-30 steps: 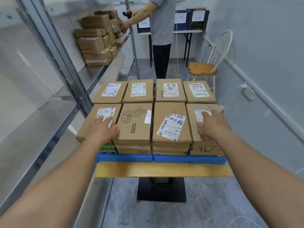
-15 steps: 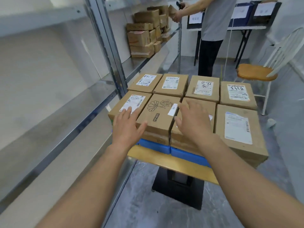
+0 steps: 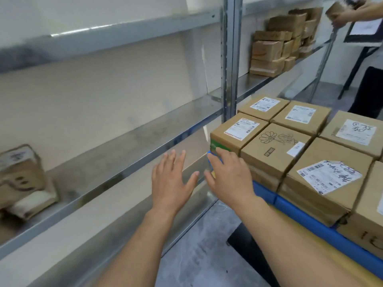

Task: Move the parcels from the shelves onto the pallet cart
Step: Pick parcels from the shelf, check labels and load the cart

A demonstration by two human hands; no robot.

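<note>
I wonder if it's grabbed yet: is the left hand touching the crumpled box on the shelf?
Apart. Head view: bare shelf shows between the left hand and the crumpled box.

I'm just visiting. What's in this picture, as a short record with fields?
Left hand: open, fingers spread, holding nothing, in front of the grey metal shelf
Right hand: open, holding nothing, at the near corner of the cart's load
Cart load: brown cardboard parcels with white labels, packed side by side on a blue pallet
On shelves: crumpled cardboard parcel at far left; stack of cardboard boxes further along
Other person: stands at the far end
</note>
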